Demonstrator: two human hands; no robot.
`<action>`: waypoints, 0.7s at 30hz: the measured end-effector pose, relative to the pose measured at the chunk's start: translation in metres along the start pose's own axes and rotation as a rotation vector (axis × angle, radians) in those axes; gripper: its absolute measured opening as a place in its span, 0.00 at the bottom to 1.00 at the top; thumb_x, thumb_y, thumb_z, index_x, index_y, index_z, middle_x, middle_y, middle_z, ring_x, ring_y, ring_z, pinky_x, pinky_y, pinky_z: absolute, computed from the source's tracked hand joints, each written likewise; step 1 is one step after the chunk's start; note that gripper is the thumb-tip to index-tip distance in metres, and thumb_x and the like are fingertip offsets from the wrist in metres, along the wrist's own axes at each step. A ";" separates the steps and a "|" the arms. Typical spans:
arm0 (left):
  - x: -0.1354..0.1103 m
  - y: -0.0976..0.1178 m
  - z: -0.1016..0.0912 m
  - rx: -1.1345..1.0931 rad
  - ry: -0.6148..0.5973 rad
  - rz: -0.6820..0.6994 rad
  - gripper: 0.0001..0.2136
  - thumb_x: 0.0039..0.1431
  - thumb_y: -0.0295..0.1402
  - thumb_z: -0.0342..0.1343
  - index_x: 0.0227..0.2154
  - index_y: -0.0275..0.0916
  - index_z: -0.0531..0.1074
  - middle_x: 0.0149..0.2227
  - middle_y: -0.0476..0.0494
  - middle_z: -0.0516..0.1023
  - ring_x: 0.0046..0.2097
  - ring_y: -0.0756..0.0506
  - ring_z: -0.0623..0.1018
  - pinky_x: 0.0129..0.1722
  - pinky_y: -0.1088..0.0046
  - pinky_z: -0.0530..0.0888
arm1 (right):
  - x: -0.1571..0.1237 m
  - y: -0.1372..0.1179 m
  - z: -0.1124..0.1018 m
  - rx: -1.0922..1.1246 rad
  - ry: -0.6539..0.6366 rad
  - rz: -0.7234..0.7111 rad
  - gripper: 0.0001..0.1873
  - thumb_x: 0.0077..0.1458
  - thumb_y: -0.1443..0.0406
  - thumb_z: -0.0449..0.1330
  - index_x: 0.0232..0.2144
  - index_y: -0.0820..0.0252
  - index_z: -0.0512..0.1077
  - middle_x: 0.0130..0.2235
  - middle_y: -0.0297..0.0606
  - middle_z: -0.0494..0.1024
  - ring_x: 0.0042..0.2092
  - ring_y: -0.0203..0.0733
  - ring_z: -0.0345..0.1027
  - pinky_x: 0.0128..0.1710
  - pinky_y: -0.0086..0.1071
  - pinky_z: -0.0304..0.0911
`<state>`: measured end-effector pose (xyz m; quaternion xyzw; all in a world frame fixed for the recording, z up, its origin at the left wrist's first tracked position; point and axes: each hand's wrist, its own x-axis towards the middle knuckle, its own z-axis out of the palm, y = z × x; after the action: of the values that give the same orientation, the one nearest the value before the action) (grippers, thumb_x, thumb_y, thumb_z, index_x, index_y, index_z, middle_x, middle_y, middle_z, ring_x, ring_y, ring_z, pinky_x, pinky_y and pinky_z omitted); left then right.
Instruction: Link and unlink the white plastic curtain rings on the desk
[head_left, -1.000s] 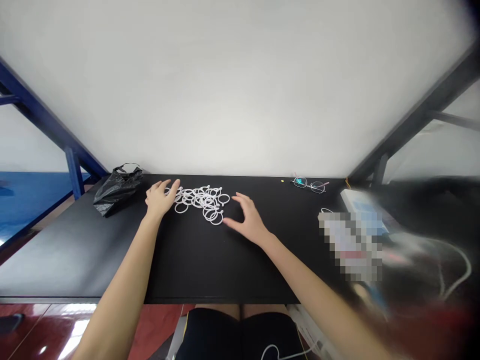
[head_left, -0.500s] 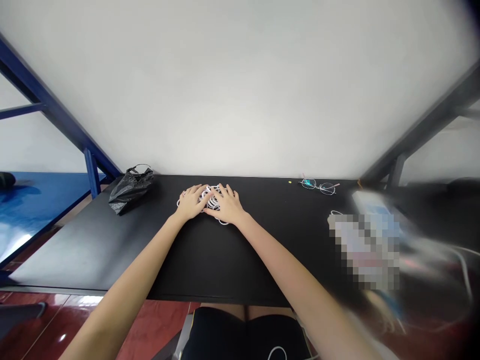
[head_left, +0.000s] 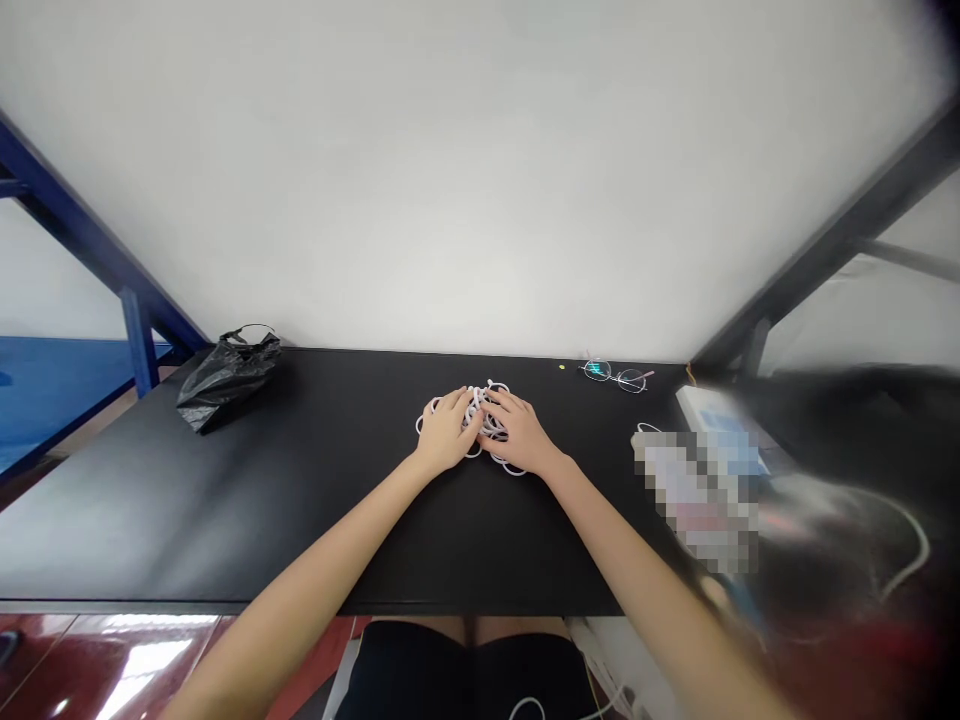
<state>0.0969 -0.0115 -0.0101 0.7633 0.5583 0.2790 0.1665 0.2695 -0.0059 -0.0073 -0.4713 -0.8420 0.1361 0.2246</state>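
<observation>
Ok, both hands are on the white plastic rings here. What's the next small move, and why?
Probably pinch one ring at the pile's near edge with the right hand, since the rings sit tangled in one heap under it and the left hand, and a few loops poke out there.

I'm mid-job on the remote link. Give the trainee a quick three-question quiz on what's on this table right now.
1. True or false: the left hand and the right hand both rest on the pile of white plastic rings.
2. What lies near the far edge of the table, to the right of the pile? A) eyeglasses B) scissors C) a mug
3. Fill in the blank: the crumpled plastic bag at the left end of the table is ____.

Key: 1 true; 2 A; 3 black.
</observation>
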 end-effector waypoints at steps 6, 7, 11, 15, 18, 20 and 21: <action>-0.006 0.002 0.006 -0.165 0.053 0.011 0.22 0.63 0.34 0.47 0.59 0.37 0.59 0.60 0.32 0.69 0.60 0.37 0.70 0.63 0.47 0.56 | -0.002 -0.002 0.009 0.123 0.089 -0.014 0.23 0.46 0.61 0.65 0.47 0.57 0.74 0.58 0.47 0.71 0.63 0.57 0.59 0.61 0.53 0.53; -0.007 0.000 0.005 -0.180 0.054 0.019 0.22 0.62 0.34 0.47 0.59 0.37 0.60 0.59 0.32 0.70 0.60 0.37 0.70 0.63 0.48 0.57 | -0.002 -0.004 0.010 0.146 0.099 -0.031 0.22 0.46 0.62 0.65 0.46 0.56 0.74 0.56 0.47 0.72 0.61 0.56 0.61 0.60 0.52 0.54; -0.007 -0.006 0.002 -0.231 0.055 0.028 0.23 0.61 0.35 0.48 0.59 0.37 0.60 0.59 0.33 0.69 0.59 0.37 0.70 0.59 0.52 0.64 | -0.001 -0.010 0.012 0.241 0.149 -0.089 0.17 0.46 0.64 0.64 0.41 0.56 0.74 0.52 0.45 0.75 0.56 0.54 0.66 0.58 0.49 0.59; -0.007 -0.006 0.001 -0.233 0.049 0.028 0.23 0.60 0.34 0.51 0.58 0.39 0.61 0.58 0.34 0.71 0.58 0.35 0.71 0.58 0.50 0.65 | -0.001 -0.012 0.014 0.289 0.216 -0.151 0.16 0.46 0.66 0.64 0.41 0.56 0.73 0.47 0.43 0.78 0.54 0.53 0.69 0.57 0.49 0.60; -0.008 -0.005 -0.001 -0.258 0.039 0.028 0.22 0.59 0.33 0.51 0.57 0.40 0.62 0.57 0.35 0.72 0.57 0.36 0.72 0.60 0.48 0.61 | -0.001 -0.013 0.018 0.305 0.258 -0.165 0.16 0.48 0.66 0.64 0.43 0.55 0.73 0.45 0.42 0.79 0.52 0.51 0.70 0.59 0.49 0.59; -0.008 -0.004 -0.003 -0.278 0.025 0.015 0.21 0.60 0.33 0.50 0.57 0.42 0.61 0.57 0.37 0.72 0.58 0.37 0.72 0.64 0.45 0.53 | -0.002 -0.014 0.018 0.309 0.263 -0.165 0.17 0.49 0.65 0.64 0.44 0.54 0.73 0.45 0.41 0.79 0.51 0.50 0.71 0.58 0.49 0.60; -0.008 -0.004 -0.005 -0.290 0.014 0.004 0.21 0.61 0.33 0.50 0.57 0.43 0.60 0.57 0.38 0.73 0.59 0.38 0.72 0.65 0.44 0.49 | -0.003 -0.016 0.017 0.316 0.261 -0.168 0.17 0.50 0.65 0.64 0.45 0.54 0.73 0.45 0.41 0.79 0.51 0.50 0.71 0.58 0.49 0.60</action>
<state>0.0894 -0.0184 -0.0104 0.7304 0.5119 0.3625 0.2705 0.2506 -0.0167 -0.0159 -0.3721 -0.8102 0.1851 0.4133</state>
